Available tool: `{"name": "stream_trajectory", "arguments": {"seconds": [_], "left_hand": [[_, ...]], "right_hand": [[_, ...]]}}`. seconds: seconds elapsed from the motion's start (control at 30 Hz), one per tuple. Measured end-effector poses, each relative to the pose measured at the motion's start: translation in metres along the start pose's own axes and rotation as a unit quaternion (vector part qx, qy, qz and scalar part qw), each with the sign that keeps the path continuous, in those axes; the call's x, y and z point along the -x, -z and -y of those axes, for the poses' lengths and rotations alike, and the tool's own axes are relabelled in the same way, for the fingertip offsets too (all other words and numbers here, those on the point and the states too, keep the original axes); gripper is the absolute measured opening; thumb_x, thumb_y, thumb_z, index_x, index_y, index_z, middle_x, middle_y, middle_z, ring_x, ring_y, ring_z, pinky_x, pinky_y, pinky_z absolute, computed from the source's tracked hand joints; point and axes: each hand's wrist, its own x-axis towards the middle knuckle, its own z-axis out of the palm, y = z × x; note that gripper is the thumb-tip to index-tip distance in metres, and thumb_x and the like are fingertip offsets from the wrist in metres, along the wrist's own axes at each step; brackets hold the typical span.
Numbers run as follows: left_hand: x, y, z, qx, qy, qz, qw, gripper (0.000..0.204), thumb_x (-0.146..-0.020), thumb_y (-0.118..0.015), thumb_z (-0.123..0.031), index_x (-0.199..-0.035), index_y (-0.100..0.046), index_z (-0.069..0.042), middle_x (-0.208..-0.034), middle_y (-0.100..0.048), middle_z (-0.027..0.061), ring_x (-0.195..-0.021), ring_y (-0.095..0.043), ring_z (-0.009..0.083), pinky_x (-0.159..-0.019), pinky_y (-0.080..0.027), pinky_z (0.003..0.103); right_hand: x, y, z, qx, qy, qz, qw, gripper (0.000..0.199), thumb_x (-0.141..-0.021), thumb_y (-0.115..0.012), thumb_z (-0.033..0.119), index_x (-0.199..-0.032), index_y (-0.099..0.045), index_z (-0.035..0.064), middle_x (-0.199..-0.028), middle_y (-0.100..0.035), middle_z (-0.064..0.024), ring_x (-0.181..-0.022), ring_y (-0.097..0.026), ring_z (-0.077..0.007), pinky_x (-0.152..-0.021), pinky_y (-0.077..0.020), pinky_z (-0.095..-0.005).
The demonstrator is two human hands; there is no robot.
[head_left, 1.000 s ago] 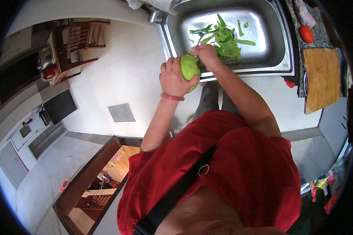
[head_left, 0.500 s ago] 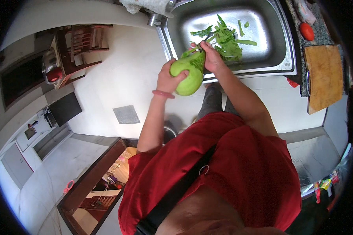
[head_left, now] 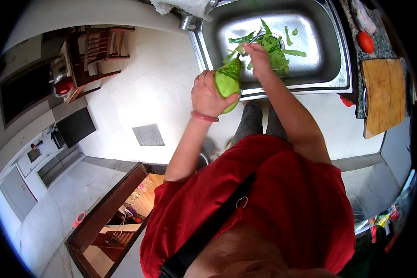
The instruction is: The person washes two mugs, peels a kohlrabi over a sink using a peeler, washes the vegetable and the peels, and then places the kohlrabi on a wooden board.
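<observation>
My left hand [head_left: 209,95] grips a pale green, pear-shaped gourd [head_left: 228,79] at the near left edge of the sink. Its smooth lower part looks peeled, while darker skin covers the narrow upper end. My right hand [head_left: 258,58] is closed around a slim metal peeler [head_left: 256,38], mostly hidden by the fingers. This hand is over the basin, just beyond and right of the gourd's narrow end. Green peel strips [head_left: 276,58] lie in the steel sink [head_left: 322,55] around the drain, some of them beneath my right hand.
Right of the sink, a wooden cutting board [head_left: 383,95] sticks out past the counter edge. A red tomato [head_left: 365,42] and a plastic bag [head_left: 362,16] lie beyond it. A white cloth [head_left: 183,5] hangs by the sink's far left corner. Wooden chairs [head_left: 99,46] stand at left.
My right hand has moved away from the gourd's narrow end, out over the basin. My left hand has turned the gourd and shifted slightly right, its fingers now covering more of it.
</observation>
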Motion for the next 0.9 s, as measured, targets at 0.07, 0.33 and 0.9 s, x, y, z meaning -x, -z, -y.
{"name": "stream_trajectory", "arguments": {"seconds": [0.07, 0.33, 0.9], "left_hand": [[0.003, -0.002, 0.001, 0.005, 0.024, -0.002, 1.000, 0.080, -0.050, -0.074, -0.037, -0.108, -0.040, 0.006, -0.101, -0.050, 0.0197, -0.096, -0.047, 0.0332, -0.083, -0.040, 0.037], [0.005, -0.009, -0.004, 0.003, 0.027, -0.031, 0.999, 0.084, -0.048, -0.071, -0.038, -0.112, -0.034, 0.004, -0.102, -0.048, 0.0171, -0.096, -0.046, 0.0312, -0.076, -0.040, 0.042], [0.001, -0.005, -0.007, -0.034, -0.007, -0.038, 0.999, 0.066, -0.050, -0.069, -0.034, -0.099, -0.047, 0.004, -0.094, -0.053, 0.0171, -0.087, -0.050, 0.0306, -0.075, -0.043, 0.036]], "right_hand": [[0.027, -0.002, 0.033, 0.061, -0.077, 0.045, 0.994, 0.014, -0.074, -0.062, 0.019, -0.076, -0.059, 0.0065, -0.068, -0.053, 0.0006, -0.061, -0.046, -0.0080, -0.054, -0.0361, -0.0203], [0.063, -0.032, 0.041, 0.236, -0.049, 0.181, 0.954, 0.020, -0.074, -0.062, 0.018, -0.068, -0.059, -0.0011, -0.062, -0.055, -0.0040, -0.056, -0.049, -0.0094, -0.051, -0.0405, -0.0249], [0.002, 0.016, -0.044, 0.297, 0.164, -0.086, 0.937, 0.016, -0.072, -0.059, 0.018, -0.072, -0.059, 0.0020, -0.061, -0.057, -0.0083, -0.053, -0.052, -0.0163, -0.053, -0.0414, -0.0310]]}}
